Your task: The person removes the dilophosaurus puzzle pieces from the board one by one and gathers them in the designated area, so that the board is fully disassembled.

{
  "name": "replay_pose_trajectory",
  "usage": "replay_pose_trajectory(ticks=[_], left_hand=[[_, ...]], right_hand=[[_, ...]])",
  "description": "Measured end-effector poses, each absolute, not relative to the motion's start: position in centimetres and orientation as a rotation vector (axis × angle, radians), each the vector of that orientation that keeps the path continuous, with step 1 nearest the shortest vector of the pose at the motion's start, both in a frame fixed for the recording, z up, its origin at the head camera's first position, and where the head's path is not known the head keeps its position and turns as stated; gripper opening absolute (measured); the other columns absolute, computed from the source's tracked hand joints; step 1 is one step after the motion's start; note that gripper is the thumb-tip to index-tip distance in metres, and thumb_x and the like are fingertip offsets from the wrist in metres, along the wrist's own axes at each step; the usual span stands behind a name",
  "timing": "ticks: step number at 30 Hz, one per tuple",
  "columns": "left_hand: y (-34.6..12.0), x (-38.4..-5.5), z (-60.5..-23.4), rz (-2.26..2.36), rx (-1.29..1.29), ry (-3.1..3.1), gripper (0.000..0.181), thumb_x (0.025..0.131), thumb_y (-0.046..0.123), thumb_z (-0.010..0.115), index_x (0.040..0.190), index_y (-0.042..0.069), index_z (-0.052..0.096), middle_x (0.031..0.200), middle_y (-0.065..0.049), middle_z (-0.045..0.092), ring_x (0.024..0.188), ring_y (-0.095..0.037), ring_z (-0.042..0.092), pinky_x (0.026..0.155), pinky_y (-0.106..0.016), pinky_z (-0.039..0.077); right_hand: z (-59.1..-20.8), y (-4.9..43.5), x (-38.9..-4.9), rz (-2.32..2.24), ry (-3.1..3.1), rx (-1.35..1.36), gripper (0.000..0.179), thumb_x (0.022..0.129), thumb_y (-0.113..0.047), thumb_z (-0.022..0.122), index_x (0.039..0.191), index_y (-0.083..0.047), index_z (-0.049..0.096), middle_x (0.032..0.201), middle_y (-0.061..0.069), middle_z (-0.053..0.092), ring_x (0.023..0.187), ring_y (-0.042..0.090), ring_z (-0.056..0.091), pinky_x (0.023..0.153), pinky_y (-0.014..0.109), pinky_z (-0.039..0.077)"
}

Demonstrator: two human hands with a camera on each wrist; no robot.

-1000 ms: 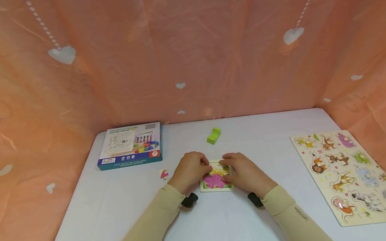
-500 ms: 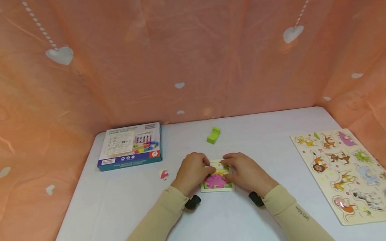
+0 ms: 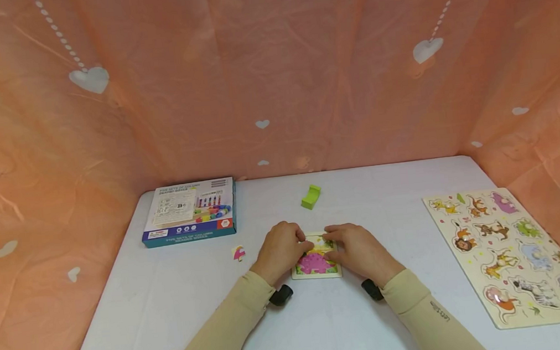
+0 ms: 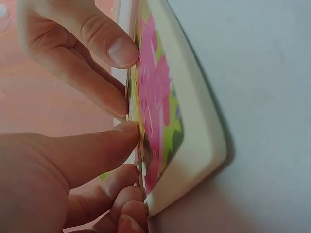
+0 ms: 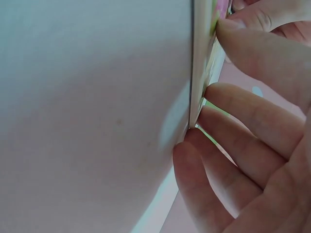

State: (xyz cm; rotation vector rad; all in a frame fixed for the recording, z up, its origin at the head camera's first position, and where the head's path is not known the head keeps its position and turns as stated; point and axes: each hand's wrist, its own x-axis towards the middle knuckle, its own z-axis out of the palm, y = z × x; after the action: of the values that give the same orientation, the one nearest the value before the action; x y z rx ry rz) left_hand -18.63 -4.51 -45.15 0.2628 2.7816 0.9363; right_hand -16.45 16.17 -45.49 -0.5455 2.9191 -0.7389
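A small wooden jigsaw puzzle board [image 3: 317, 276], with a pink dinosaur [image 4: 154, 92] in its picture, lies on the white table. At its left side my left hand [image 3: 279, 250] pinches a thin puzzle piece [image 4: 141, 151] between thumb and fingers, at the picture's surface. My right hand [image 3: 359, 251] rests at the board's right side. Its thumb touches the picture, and other fingertips touch the far right edge in the right wrist view. The hands cover part of the picture. A loose pink-and-white puzzle piece [image 3: 239, 253] lies left of my left hand.
Beyond the board sits a curved green block [image 3: 311, 197]. A flat toy box [image 3: 188, 212] lies at the back left. To the right is a large animal peg puzzle [image 3: 475, 291]. An orange curtain [image 3: 291, 74] hangs behind the table [image 3: 324, 332].
My left hand has shifted slightly right over the picture since a second ago, its fingers still pinching. My right hand has stayed nearly in place at the board's right side.
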Motion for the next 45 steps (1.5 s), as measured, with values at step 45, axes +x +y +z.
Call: replay_pose_trajectory(ticks=[45], left_hand=[[-5.7,-19.3,-45.1,1.267,0.258,2.572,0.013,0.101,0.024,0.076,0.098,0.013,0.084,0.092,0.002,0.076,0.092,-0.016,0.063,0.081,-0.033,0.053]], right_hand=[[-45.0,15.8,-16.3,-0.71,2.893,-0.472,0.043,0.096,-0.025,0.082,0.134,-0.005,0.076,0.149,0.012,0.068,0.143,0.038,0.061,0.117,0.056,0.049]])
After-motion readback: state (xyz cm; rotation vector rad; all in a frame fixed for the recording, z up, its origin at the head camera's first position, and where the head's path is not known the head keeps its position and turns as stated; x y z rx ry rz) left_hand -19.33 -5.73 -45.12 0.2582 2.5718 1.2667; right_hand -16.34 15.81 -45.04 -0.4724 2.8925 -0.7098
